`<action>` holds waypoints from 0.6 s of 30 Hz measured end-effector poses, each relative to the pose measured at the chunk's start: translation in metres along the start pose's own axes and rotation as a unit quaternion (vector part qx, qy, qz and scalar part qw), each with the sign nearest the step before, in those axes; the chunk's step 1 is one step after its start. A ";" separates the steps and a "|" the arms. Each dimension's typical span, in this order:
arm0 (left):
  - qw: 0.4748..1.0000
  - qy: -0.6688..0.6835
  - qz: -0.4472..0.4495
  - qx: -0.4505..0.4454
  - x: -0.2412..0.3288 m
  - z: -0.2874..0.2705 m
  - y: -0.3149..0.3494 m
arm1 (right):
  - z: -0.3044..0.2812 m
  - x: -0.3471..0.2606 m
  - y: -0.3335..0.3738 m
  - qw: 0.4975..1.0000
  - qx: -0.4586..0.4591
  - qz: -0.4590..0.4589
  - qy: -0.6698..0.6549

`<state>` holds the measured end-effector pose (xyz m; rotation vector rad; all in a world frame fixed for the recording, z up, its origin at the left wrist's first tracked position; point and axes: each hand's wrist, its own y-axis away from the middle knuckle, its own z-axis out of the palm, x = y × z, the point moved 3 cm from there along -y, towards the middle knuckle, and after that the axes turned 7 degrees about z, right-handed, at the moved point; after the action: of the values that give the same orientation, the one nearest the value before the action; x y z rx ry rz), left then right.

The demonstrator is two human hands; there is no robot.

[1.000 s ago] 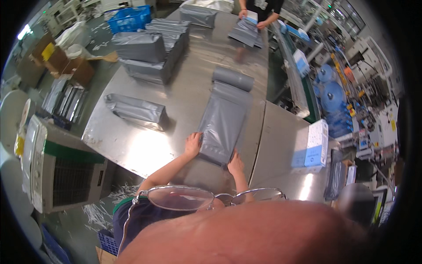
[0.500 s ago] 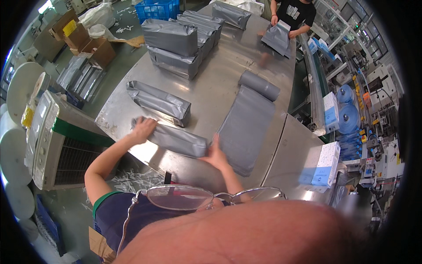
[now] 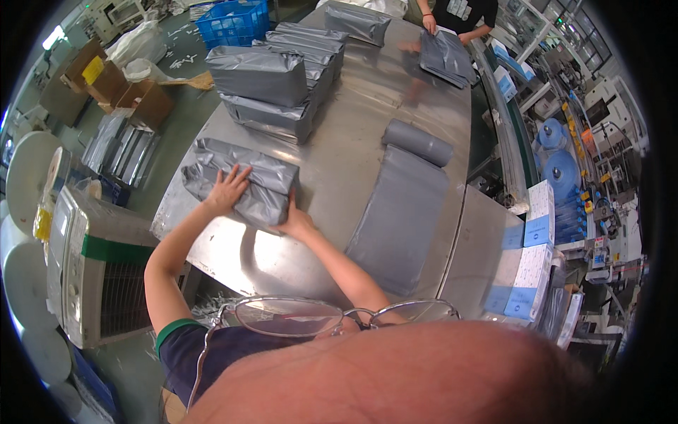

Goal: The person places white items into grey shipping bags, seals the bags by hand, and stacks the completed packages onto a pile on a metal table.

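Two grey plastic-wrapped packages lie side by side and touching on the left of the metal table. My left hand [image 3: 230,192] rests flat on the nearer package [image 3: 263,203], fingers spread. My right hand [image 3: 296,222] presses against that package's right end with a finger stretched upward; its other fingers are partly hidden. The farther package [image 3: 272,167] sits just beyond my left fingertips. To the right, a flat grey plastic bag stack [image 3: 399,219] lies with a rolled grey bundle [image 3: 418,141] across its far end.
More grey packages [image 3: 258,74] are stacked farther back on the metal table [image 3: 353,120]. A co-worker [image 3: 462,18] handles a grey bag [image 3: 446,60] at the far right. White-and-blue boxes [image 3: 530,283] stand at right, a blue crate [image 3: 233,22] beyond the table, a boxy appliance [image 3: 88,268] at left.
Both hands have pushed the nearer package away and left, up against the other one. My left fingers are now spread on top. The co-worker's bag has moved lower onto the table.
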<state>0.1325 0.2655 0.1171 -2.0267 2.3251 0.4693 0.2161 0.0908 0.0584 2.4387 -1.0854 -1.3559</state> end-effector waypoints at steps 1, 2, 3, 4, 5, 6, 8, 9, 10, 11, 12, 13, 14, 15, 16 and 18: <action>1.000 -0.005 -0.008 -0.008 -0.015 -0.006 -0.009 | -0.006 -0.008 -0.015 1.000 0.025 -0.016 -0.006; 1.000 -0.005 -0.012 -0.008 -0.030 -0.007 -0.019 | -0.009 -0.011 -0.032 0.999 0.043 -0.026 -0.009; 1.000 -0.004 -0.020 -0.008 -0.044 -0.008 -0.027 | -0.015 -0.016 -0.044 0.997 0.059 -0.038 -0.011; 0.999 -0.012 -0.031 -0.011 -0.055 -0.007 -0.036 | -0.023 -0.018 -0.053 0.997 0.078 -0.023 0.003; 0.999 -0.022 -0.039 -0.013 -0.066 -0.008 -0.047 | -0.030 -0.017 -0.057 0.995 0.079 -0.054 -0.026; 0.998 -0.027 -0.047 -0.016 -0.075 -0.004 -0.057 | -0.037 -0.008 -0.059 0.992 0.077 -0.082 -0.054; 0.999 -0.002 -0.048 -0.017 -0.085 -0.004 -0.067 | -0.051 0.019 -0.041 0.976 0.140 -0.130 -0.103; 0.999 0.011 -0.043 -0.012 -0.091 -0.007 -0.078 | -0.060 0.046 -0.025 0.960 0.211 -0.148 -0.108; 0.998 -0.021 -0.053 -0.022 -0.098 -0.004 -0.085 | -0.073 0.078 -0.005 0.939 0.285 -0.163 -0.106; 0.997 -0.051 -0.055 -0.027 -0.101 -0.001 -0.091 | -0.091 0.115 0.024 0.921 0.344 -0.142 -0.116; 0.997 0.014 -0.074 -0.018 -0.098 -0.011 -0.097 | -0.110 0.157 0.065 0.898 0.409 -0.109 -0.120; 0.997 -0.021 -0.069 0.038 -0.100 -0.005 -0.095 | -0.131 0.201 0.108 0.867 0.485 -0.066 -0.098; 0.994 -0.002 -0.082 0.075 -0.110 0.016 -0.091 | -0.151 0.243 0.154 0.829 0.555 -0.024 -0.065; 0.990 -0.010 -0.139 -0.034 -0.086 -0.007 -0.097 | -0.173 0.286 0.212 0.789 0.611 0.067 -0.020; 0.970 -0.157 -0.115 0.145 -0.168 0.107 -0.054 | -0.199 0.308 0.243 0.761 0.640 0.110 0.004; 0.938 -0.124 -0.302 0.119 -0.110 0.075 -0.067 | -0.231 0.357 0.359 0.661 0.679 0.290 0.131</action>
<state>0.2015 0.3822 0.0542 -2.2463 1.4315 0.3583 0.3291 -0.4521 0.1105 2.1785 -3.1022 0.3011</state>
